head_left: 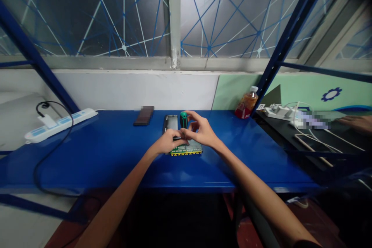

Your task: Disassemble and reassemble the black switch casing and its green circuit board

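Note:
A screwdriver with a green and black handle stands upright, its lower end hidden behind fingers. My right hand is closed around it, the index finger near the top of the handle. Below both hands lies a green circuit board with a yellow and black striped front edge. My left hand reaches over the board's left part, its fingers pinched together close to the screwdriver's lower end. What they grip, if anything, is hidden. Just behind my left hand rests a dark-framed flat panel with a greyish face.
On the blue table, a dark stack of flat pieces lies toward the back. A white power strip with a black cable sits at left. A drink bottle stands back right. Another person's hand is at the neighbouring dark table.

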